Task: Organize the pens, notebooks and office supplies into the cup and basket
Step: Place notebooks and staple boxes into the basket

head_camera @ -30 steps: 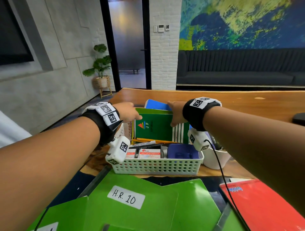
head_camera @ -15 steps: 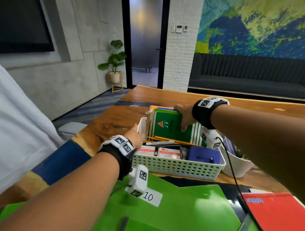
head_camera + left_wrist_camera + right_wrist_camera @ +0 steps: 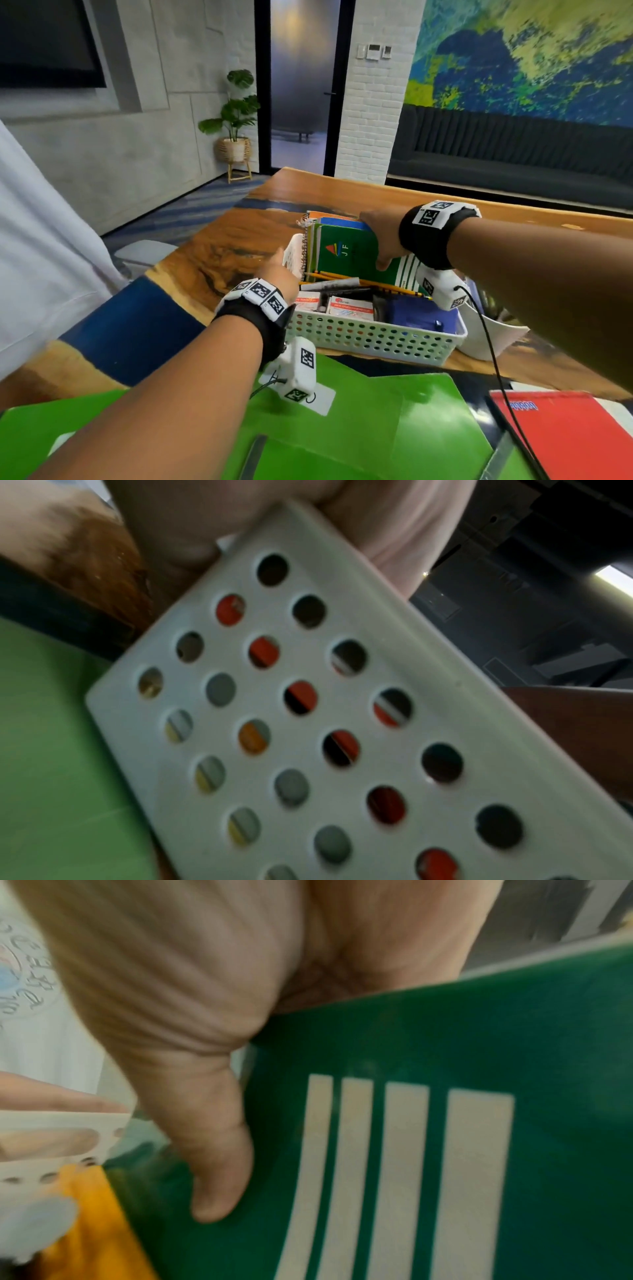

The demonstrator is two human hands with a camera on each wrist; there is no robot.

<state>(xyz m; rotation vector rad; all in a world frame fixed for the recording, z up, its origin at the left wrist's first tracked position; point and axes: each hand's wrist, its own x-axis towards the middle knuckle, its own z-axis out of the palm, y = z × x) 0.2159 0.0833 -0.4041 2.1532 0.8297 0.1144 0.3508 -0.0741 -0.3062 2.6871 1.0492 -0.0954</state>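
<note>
Fingers of our right hand [image 3: 380, 240] pinch the green notebook [image 3: 349, 253], upright at the basket's [image 3: 376, 339] twelve o'clock; left hand [image 3: 281, 274] grips its nine-o'clock rim. Step: seating notebooks. Next: release, gently.

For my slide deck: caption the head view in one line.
Right hand grips green notebook upright in white basket; left hand holds its end.

Potted plant [image 3: 235, 132] by door, dk sofa [image 3: 513, 150] bkgd, mural [image 3: 534, 58] above.
</note>
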